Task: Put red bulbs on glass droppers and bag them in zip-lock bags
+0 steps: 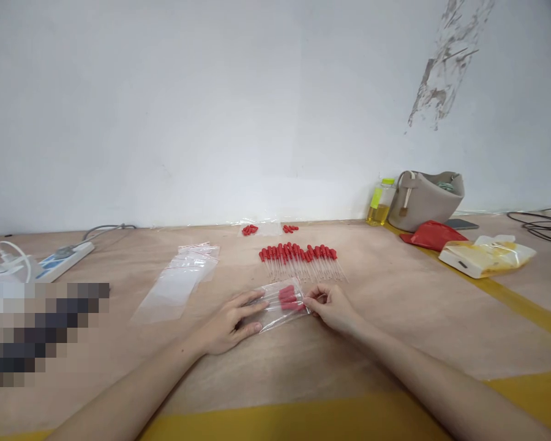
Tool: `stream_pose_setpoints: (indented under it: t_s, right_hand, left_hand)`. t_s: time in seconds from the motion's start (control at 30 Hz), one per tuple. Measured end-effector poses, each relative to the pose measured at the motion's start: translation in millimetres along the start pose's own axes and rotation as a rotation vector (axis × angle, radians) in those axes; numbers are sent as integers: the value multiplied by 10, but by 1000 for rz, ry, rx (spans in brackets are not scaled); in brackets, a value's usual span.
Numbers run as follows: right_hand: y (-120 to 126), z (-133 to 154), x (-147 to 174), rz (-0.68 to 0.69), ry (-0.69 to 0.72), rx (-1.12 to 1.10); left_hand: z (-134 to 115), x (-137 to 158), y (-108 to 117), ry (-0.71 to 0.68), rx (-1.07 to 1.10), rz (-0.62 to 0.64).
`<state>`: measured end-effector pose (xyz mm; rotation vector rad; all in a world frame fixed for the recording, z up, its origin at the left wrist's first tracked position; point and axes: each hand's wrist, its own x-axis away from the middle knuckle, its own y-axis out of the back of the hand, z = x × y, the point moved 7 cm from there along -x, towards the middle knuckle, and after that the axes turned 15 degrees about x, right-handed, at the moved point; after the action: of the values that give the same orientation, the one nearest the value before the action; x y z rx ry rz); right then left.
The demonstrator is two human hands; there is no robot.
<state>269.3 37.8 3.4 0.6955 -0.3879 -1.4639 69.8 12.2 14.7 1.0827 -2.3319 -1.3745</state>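
A clear zip bag point(270, 317) lies flat on the wooden table, holding several red-bulbed droppers point(287, 297) with thin clear stems. My left hand point(232, 323) rests on the bag's left end, fingers stretched out and apart. At the opposite end, beside the red bulbs, my right hand point(329, 306) pinches the bag's edge between thumb and fingers. Just beyond the bag, a row of similar droppers point(298, 252) lies side by side, red bulbs pointing away from me. Left of my hands is an overlapping spread of flat clear zip bags point(177, 285).
Small red pieces point(250, 230) lie by the wall on clear plastic. A power strip point(67, 260) with plugs sits left. At right are a bottle of yellow liquid point(379, 205), a grey bag point(425, 202), a red packet point(434, 236) and a yellow-white package point(487, 256).
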Motion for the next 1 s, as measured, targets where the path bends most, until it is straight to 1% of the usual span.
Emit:
stream_pose_setpoints:
  t_s: [0.13,0.2,0.3,0.37,0.47,0.7,0.73,0.87,1.0]
  right_hand:
    - [48,28,10,-52,13,92]
    - [34,45,12,-52,52,63]
    - [-28,20,5,0,71,-49]
    - [-74,-40,-4,47,21,-67]
    - [-112,-98,0,108,-45,-27]
    - [-154,45,67,257,-12,-95]
    - [-149,63,70,255,-11,-111]
    - [-84,104,59,173,1,-138]
    - [-135,113,77,236,56,-206]
  left_hand:
    - [-24,4,2,-37,-4,-13]
    - [-24,6,-8,-48,9,-6]
    - [-1,6,-34,-46,27,25]
    - [11,4,-42,-42,31,37]
    - [1,0,-44,-39,24,42]
    - [-111,-5,-44,-65,-31,33]
    - [-118,-4,-42,-65,-32,29]
    - [-122,5,-32,-59,-7,2]
    - [-94,13,-31,-49,19,-10]
